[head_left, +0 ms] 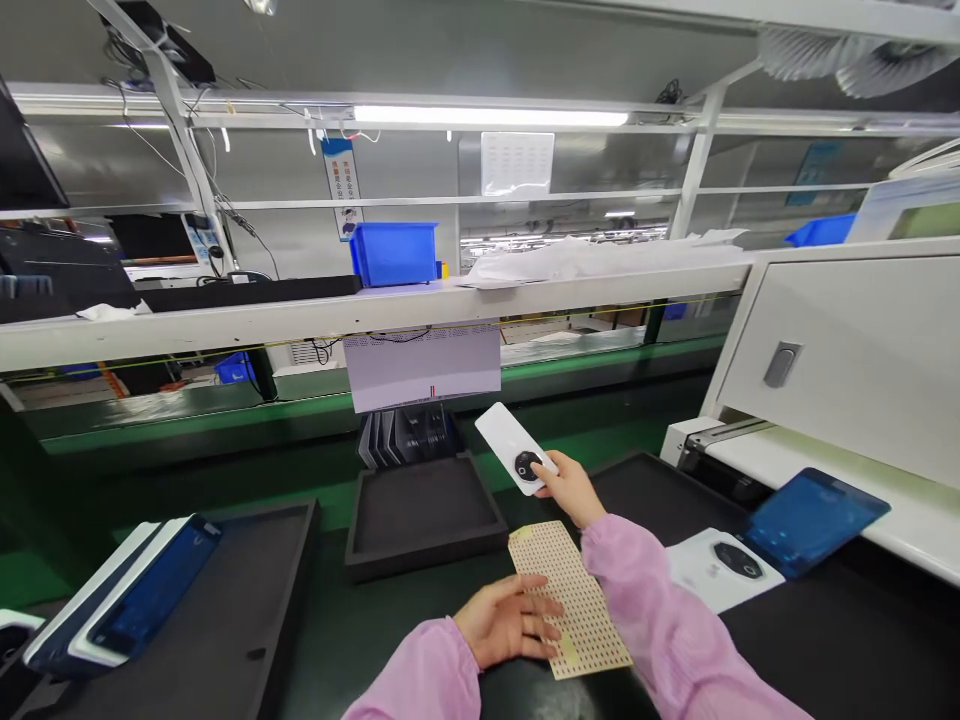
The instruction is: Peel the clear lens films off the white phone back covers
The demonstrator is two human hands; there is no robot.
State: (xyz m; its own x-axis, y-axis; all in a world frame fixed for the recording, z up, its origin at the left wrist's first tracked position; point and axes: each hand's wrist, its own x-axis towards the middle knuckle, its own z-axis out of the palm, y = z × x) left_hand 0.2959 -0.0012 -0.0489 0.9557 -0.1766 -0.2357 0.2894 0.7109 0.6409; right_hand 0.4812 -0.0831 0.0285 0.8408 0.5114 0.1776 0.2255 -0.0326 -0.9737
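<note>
Between thumb and fingers, my right hand [568, 487] grips a white phone back cover [504, 432] with a round black camera ring, held tilted above the bench. My left hand [508, 622] is spread with nothing in it, over the left edge of a cream sheet printed with rows of small dark marks [574, 590]. Whether the hand touches the sheet I cannot tell. Beyond the hands sits a black foam tray [427, 510], with several dark glossy panels [409, 437] standing upright behind it.
At left, a black tray [247, 580] carries leaning phone-shaped panels [142, 600]. To the right, another white back cover [720, 568] and a blue glossy panel [817, 520] lie near a white machine [855, 350]. A shelf across the back bears a blue bin [395, 254].
</note>
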